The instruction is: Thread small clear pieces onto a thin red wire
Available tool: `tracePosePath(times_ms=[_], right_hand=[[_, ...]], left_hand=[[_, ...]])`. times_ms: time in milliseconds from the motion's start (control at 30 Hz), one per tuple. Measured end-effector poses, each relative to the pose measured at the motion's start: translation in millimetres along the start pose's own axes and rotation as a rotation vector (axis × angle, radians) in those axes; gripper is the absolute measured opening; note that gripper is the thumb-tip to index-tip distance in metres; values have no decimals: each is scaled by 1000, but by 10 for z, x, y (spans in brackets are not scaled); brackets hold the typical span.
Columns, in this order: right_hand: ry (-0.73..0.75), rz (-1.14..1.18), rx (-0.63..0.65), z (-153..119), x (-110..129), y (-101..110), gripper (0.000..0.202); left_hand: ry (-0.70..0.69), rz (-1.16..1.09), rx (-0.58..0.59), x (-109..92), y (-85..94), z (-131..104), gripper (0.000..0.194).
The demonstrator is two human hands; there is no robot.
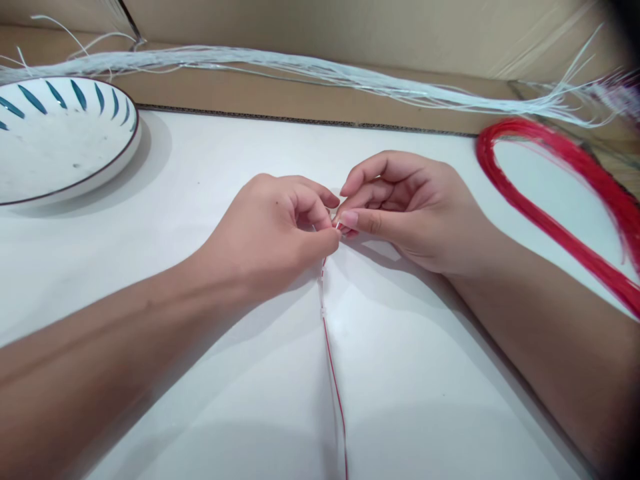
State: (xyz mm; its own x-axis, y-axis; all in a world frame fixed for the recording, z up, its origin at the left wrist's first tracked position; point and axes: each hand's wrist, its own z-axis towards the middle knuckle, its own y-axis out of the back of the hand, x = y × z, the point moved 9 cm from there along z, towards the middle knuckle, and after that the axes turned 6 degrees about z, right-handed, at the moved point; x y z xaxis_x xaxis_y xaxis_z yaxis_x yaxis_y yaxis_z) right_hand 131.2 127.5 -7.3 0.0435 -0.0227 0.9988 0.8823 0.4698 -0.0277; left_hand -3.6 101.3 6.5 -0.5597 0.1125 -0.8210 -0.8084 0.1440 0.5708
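While both my hands meet over the middle of the table (240,413), the cord (332,365), thin and red with white, runs from my fingertips down toward me and out of view at the bottom edge. My left hand (270,230) has thumb and forefinger drawn together in a pinch on it. My right hand (415,207) touches the left at the tips, its thumb pressed toward a finger around a short red-and-white bit, the other fingers loosely curled. Just what the tips do to the strands is hidden from me.

I judge the step to be close fingertip work at one spot on the cord, perhaps knotting or threading. The next move seems to call for a firm left pinch and a small, careful pull or tuck with the right, without letting the strand slip. Below my fingers, a small pale lump (323,312) sits on the cord.

Farther out, a dish (35,157) with dark green strokes stands on my left, and a looped red bundle (530,207) lies on my right. Beyond, white strands (310,63) stretch along the cardboard (300,93). I can read no brand, label or writing anywhere.
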Motion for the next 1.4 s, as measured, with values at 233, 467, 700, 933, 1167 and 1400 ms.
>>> tracePosePath(times_ms=[233,467,700,933,1167,1400], right_hand=[[-25,14,-26,2,-6,4,29],[-4,-27,-16,1,16,-6,26],[8,-52,40,0,53,-60,28],[0,-5,15,-7,12,-8,31],[31,172,-94,37,-47,80,29],[17,267,-71,46,-72,28,32]], left_hand=[[-15,7,0,-10,6,-11,20],[-17,3,-10,-11,13,-10,19],[-26,12,3,-8,-3,-9,19],[15,-59,-23,5,34,-26,18],[16,-159,27,-17,-43,-52,13],[75,-223,43,45,-35,-72,13]])
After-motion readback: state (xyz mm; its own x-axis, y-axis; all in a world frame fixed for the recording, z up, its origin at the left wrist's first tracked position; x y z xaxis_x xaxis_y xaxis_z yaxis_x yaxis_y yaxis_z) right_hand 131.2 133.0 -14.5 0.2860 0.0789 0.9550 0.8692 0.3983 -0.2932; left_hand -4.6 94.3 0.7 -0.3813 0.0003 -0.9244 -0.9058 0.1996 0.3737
